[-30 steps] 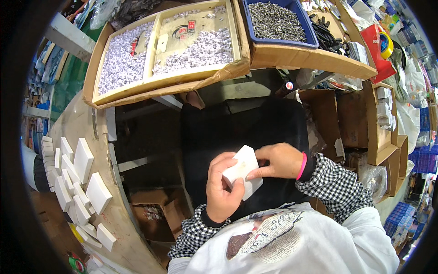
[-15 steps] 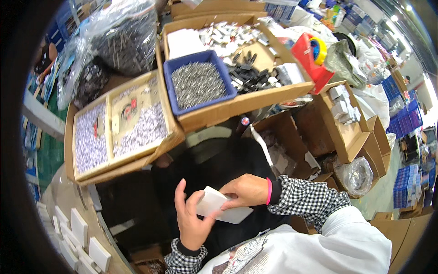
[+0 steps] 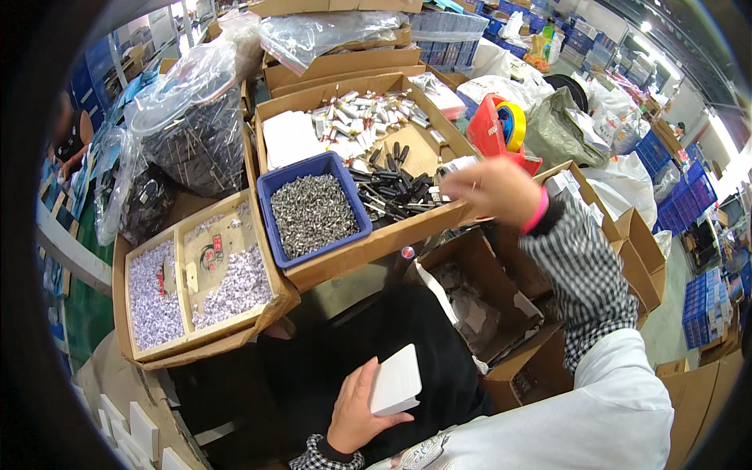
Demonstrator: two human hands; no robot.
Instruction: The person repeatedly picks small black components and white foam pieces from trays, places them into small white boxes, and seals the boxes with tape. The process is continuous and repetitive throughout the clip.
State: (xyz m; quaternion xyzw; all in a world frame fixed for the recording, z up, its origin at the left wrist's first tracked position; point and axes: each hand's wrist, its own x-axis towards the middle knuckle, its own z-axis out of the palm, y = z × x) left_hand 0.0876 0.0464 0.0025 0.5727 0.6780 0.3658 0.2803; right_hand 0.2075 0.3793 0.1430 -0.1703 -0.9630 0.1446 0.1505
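Note:
My left hand [image 3: 356, 413] grips a small flat white box [image 3: 396, 377] above my dark lap, thumb at its lower edge and fingers along its left side. My right hand [image 3: 495, 193] is stretched forward over the front right edge of a cardboard tray [image 3: 423, 222]. Motion smears its fingers, so whether they hold anything cannot be told. Close by it in the tray lie black stick-shaped parts [image 3: 398, 188], with many small white-and-silver pieces [image 3: 364, 117] behind them. A blue bin [image 3: 280, 249] full of small metal parts [image 3: 313, 215] stands at the tray's left front.
Left of the bin is a divided wooden tray [image 3: 186, 286] of tiny pale lilac pieces. White flat boxes [image 3: 143, 427] stand on a table at lower left. A yellow tape roll [image 3: 513, 125] sits on a red holder [image 3: 489, 129]. Open cardboard boxes [image 3: 509, 266] are at the right.
My right hand has let go of the white box and moved up and forward to the tray. The left hand keeps the box, now more upright. The view has shifted a little.

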